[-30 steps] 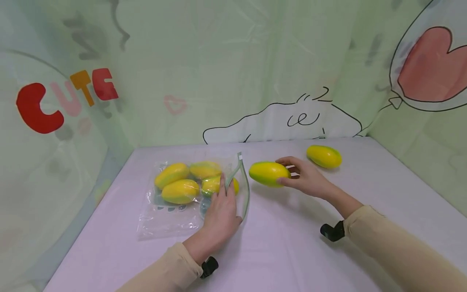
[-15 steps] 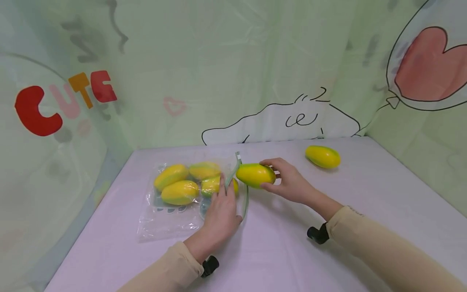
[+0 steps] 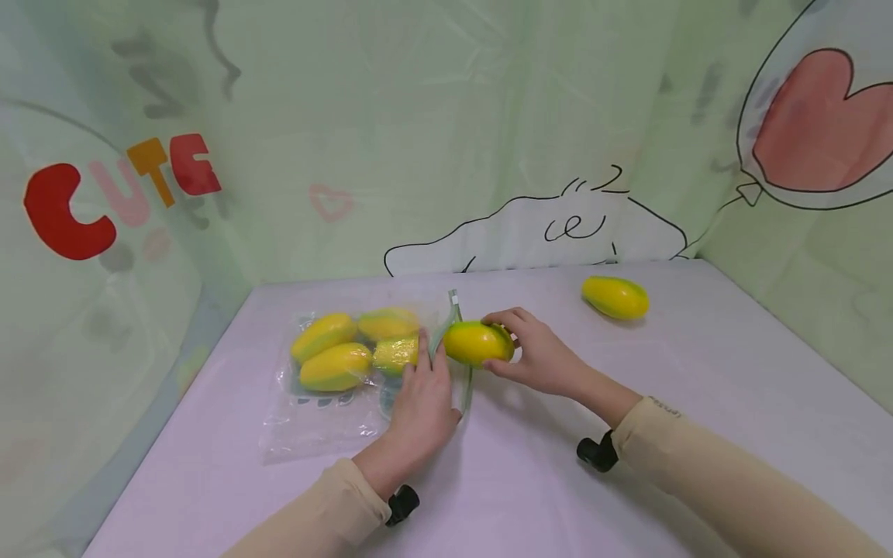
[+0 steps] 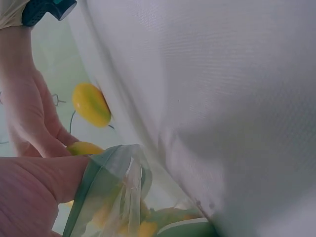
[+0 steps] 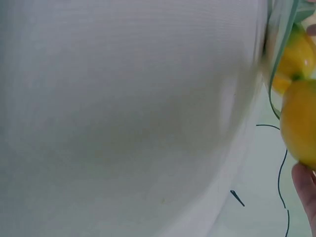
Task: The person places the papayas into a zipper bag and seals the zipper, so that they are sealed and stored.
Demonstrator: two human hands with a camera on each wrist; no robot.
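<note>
Right grip: clamped on yellow-green fruit, at three o'clock of clear bag
Left grip: straight fingers touching bag mouth
Bagged fruits: left grip's ten o'clock
Loose fruit: table, two o'clock

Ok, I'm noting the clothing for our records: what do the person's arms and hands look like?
The left sleeve and right sleeve are beige, the right marked with small dark lettering near its end. A stubby black camera sits at each wrist. The left hand and right hand wear no gloves.
</note>
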